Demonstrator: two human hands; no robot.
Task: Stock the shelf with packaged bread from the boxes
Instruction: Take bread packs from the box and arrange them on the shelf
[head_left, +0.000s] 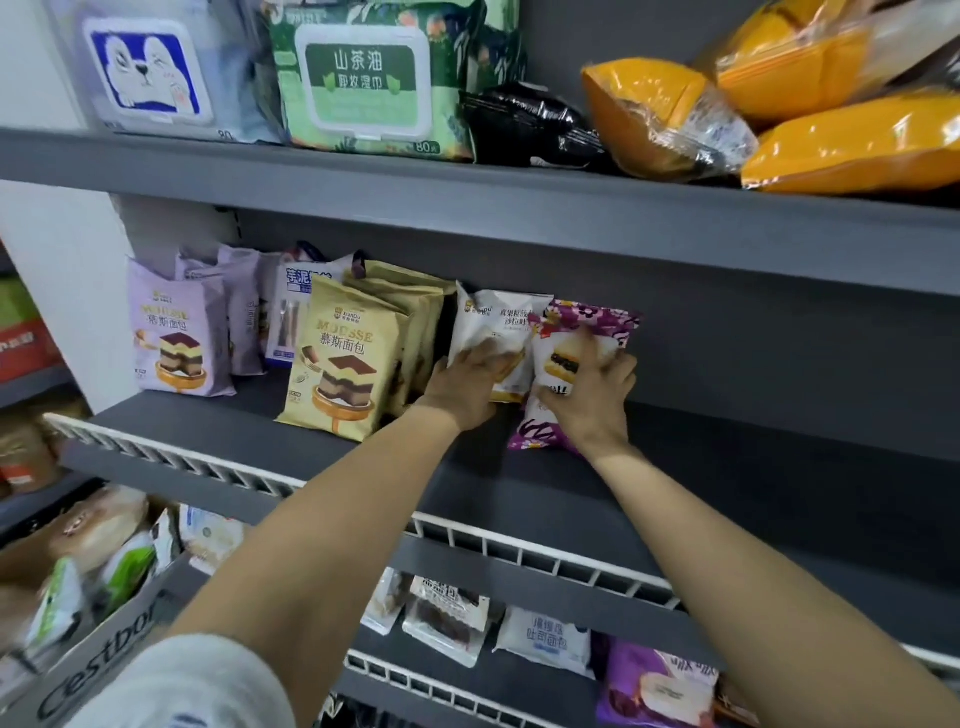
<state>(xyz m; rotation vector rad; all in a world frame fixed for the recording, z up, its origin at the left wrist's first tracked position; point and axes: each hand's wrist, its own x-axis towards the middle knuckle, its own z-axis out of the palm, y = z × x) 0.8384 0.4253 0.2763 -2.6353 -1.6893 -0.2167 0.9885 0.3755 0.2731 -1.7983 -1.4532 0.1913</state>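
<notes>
The left hand (470, 382) lies flat with straight fingers on a white bread pack (493, 332), pressing it so it stands up. At its 3 o'clock, the right hand (592, 397) curls around a purple bread pack (587, 332), likely to set it beside the white one. Both packs sit on the grey shelf (727, 483). At 9 o'clock stand yellow mousse packs (343, 358). At 7 o'clock is a box (104, 654) with more bread.
</notes>
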